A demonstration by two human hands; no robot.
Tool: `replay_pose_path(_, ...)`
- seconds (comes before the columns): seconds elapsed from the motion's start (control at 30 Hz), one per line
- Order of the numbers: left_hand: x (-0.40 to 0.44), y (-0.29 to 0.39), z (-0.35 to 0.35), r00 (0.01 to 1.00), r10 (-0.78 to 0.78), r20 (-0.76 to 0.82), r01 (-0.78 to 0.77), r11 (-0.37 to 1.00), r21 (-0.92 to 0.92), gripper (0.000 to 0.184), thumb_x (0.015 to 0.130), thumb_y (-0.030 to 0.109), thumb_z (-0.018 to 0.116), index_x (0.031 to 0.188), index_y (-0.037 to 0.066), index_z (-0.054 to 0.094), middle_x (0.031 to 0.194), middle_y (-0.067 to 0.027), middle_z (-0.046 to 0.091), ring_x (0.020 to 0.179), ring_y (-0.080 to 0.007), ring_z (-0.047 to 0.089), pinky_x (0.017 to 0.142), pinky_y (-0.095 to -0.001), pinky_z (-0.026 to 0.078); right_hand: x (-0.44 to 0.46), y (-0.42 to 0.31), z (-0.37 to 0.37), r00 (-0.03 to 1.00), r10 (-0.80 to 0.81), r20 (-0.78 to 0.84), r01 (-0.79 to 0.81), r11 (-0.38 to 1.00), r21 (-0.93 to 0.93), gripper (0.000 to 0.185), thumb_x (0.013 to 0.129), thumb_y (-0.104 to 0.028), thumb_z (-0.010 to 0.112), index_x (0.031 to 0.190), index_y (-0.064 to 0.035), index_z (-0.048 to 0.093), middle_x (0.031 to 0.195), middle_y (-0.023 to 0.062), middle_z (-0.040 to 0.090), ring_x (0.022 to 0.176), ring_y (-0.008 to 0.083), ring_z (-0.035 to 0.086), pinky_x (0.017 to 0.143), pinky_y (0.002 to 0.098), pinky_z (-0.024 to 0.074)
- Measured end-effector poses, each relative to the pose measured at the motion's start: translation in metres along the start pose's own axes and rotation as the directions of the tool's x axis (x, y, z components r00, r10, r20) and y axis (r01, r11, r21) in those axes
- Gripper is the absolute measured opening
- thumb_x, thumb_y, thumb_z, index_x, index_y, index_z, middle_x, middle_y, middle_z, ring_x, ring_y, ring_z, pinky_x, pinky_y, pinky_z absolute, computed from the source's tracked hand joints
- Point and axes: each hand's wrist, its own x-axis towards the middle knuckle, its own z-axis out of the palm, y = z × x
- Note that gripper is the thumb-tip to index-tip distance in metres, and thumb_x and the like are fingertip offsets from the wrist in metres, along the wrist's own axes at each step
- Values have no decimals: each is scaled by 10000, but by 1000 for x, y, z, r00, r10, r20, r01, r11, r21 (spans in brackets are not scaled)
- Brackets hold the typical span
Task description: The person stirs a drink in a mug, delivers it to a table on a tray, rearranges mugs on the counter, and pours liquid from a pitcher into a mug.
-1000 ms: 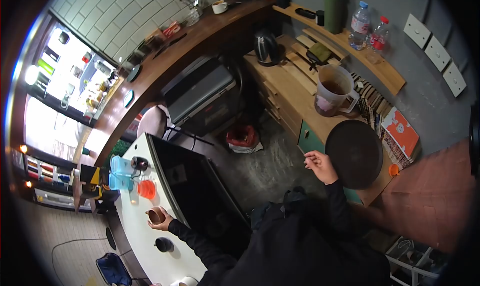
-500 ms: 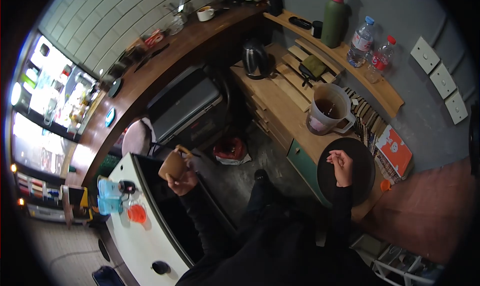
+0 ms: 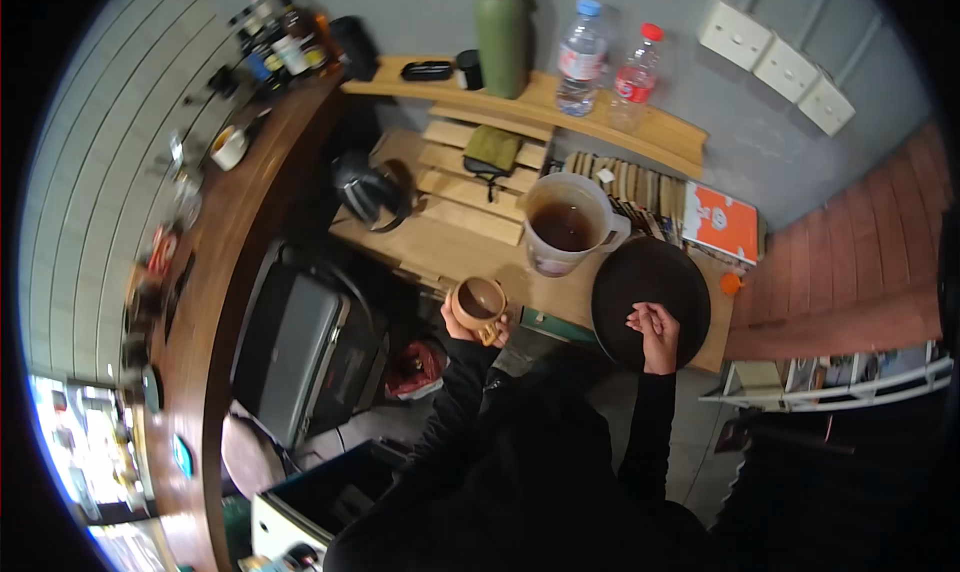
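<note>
My left hand [image 3: 462, 324] is wrapped round a tan mug [image 3: 480, 299], its mouth facing up and its handle toward me. Whether the brown inside is liquid, I cannot tell. Over a round black tray [image 3: 625, 272] is my right hand [image 3: 655, 334], fingers curled in together with nothing visible in them. Just beyond the tray stands a large translucent pitcher [image 3: 545, 242] with dark brown liquid in it. The mug is in front of the wooden counter [image 3: 450, 247], left of the pitcher and apart from it.
A black kettle [image 3: 368, 194] and a green pouch [image 3: 492, 149] on wooden slats are at the back. Bottles, including a green flask [image 3: 502, 42], line the wall shelf [image 3: 680, 150]. Books [image 3: 640, 197] stand behind the tray. Left are a grey cooler box [image 3: 290, 342] and a bin [image 3: 415, 367].
My view has turned toward the counter with the pitcher. My left hand has carried the mug from beside the white cabinet to the counter's front. My right hand stays over the tray.
</note>
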Motion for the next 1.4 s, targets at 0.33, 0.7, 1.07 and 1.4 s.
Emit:
replay_pose_path(0.33, 27, 21, -26, 969, -225, -103, 226, 974, -4, 707, 919, 644, 379, 1218, 28, 556, 1041, -241, 652, 788, -405, 681, 535, -463, 572, 104, 38, 38, 984, -24, -175, -1, 990, -140, 520, 1010, -418, 520, 1393, -66, 494, 1315, 123, 549, 1110, 218, 565, 955, 369, 451)
replay_pose_path(0.7, 66, 74, -53, 965, -128, -228, 136, 991, 18, 715, 928, 614, 344, 1359, 56, 454, 1227, -329, 563, 814, -473, 660, 538, -484, 532, 173, 43, 60, 994, 25, 102, -8, 987, -161, 386, 994, -343, 525, 851, 3, 618, 782, 34, 563, 756, 108, 512, 733, 293, 413)
replay_pose_path(1.07, 120, 106, -58, 926, 155, -345, -20, 930, 366, 593, 949, 514, 365, 1299, 69, 541, 1244, -175, 616, 1067, -406, 624, 867, -587, 533, 187, 99, 73, 866, -399, 302, 500, 727, -471, 299, 896, -287, 676, 1012, -17, 623, 1027, 211, 596, 849, 313, 572, 714, 400, 461)
replay_pose_path(1.4, 128, 125, -89, 999, 42, 22, -44, 996, 75, 578, 933, 513, 420, 1241, 52, 586, 1195, -189, 637, 1033, -379, 640, 883, -553, 533, 171, 38, 125, 725, -657, 207, 683, 646, -340, 378, 896, -307, 665, 746, 21, 550, 746, 174, 573, 683, 307, 562, 624, 423, 410)
